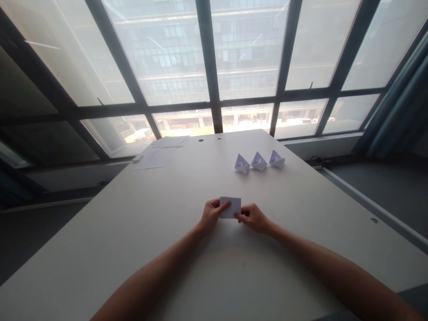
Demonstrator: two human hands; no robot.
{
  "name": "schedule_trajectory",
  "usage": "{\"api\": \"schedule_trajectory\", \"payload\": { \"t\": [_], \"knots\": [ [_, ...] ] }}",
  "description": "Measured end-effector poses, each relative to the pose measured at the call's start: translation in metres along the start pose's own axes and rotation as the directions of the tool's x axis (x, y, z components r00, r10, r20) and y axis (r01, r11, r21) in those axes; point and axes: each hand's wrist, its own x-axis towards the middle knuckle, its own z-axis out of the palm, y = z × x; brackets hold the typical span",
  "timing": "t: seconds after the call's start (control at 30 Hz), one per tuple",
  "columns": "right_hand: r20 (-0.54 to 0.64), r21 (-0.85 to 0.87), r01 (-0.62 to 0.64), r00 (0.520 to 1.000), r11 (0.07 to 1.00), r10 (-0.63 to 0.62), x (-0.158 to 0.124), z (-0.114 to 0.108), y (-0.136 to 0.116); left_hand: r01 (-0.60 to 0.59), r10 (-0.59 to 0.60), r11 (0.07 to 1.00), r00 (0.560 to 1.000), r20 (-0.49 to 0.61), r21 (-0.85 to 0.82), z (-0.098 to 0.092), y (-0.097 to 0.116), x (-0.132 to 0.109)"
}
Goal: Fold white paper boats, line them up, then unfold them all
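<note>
Paper: left hand is pinching left side, right hand lower right corner; boats are standing beyond it; even pressure should be keeping edges square.

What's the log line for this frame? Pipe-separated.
left hand: holds paper rectangle | right hand: pinches its lower right corner | farther right: three folded paper shapes in a row | far left: loose sheets

The head camera looks forward and down across the white table toward tall windows.
</note>
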Motion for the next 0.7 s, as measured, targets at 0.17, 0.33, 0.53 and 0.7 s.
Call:
{"api": "schedule_trajectory", "payload": {
  "t": [0.17,0.33,0.53,0.7],
  "knots": [
    [-0.017,-0.005,-0.014,1.000,1.000,0.014,0.000,0.001,-0.001,-0.009,0.002,0.998,0.994,-0.109,-0.066,-0.003,-0.007,0.005],
    [-0.040,-0.003,0.000,0.999,1.000,0.000,-0.003,-0.001,-0.003,0.012,-0.016,0.998,0.998,-0.056,-0.062,-0.003,-0.006,0.006],
    [-0.099,0.037,-0.009,0.995,0.999,0.013,-0.002,-0.002,-0.002,0.040,-0.050,0.992,0.996,0.078,0.122,0.004,0.001,0.003],
    [-0.144,0.062,0.004,0.990,0.998,0.005,0.001,-0.001,-0.002,0.035,-0.062,0.985,0.986,0.157,0.168,0.004,0.006,0.000]
  ]
}}
